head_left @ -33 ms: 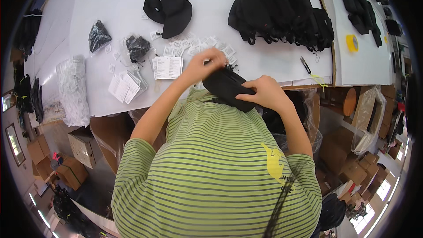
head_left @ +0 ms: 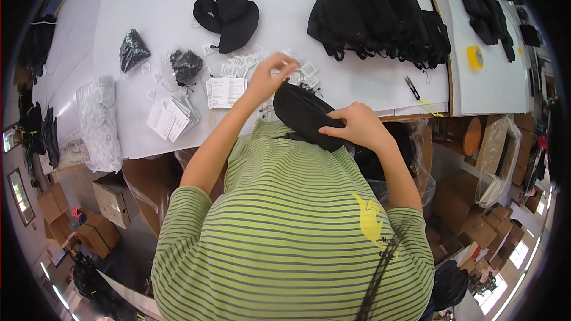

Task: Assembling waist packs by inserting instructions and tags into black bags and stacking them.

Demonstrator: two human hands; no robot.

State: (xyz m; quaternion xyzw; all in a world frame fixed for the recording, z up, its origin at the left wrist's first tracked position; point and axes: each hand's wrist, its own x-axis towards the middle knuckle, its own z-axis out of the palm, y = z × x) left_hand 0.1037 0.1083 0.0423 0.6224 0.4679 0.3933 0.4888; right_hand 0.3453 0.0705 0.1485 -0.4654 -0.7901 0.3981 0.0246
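Note:
A black fabric pouch (head_left: 303, 110) lies aslant at the table's front edge, against my striped shirt. My right hand (head_left: 357, 126) grips its right end, thumb on top and fingers along the far side. Just above the pouch's far left end is my left hand (head_left: 270, 77), its thumb and forefinger brought together in a pinch. Whatever is between those fingertips is too small to make out. Behind the pouch, many white printed tags (head_left: 306, 70) are spread over the table, some with dark cords. A neat stack of white cards (head_left: 226, 92) sits left of my left hand.
Black pouches (head_left: 375, 18) are heaped at the far right, with small snips (head_left: 411, 87) nearby. More black pouches (head_left: 229, 15) lie at the back. Clear plastic bags (head_left: 98, 125) and bagged black items (head_left: 134, 50) are on the left. Yellow tape (head_left: 474, 57) stands on the right-hand table.
My left hand has moved up and slightly left, off the pouch's far end. The right hand keeps its hold, and the pouch stays nearly in place.

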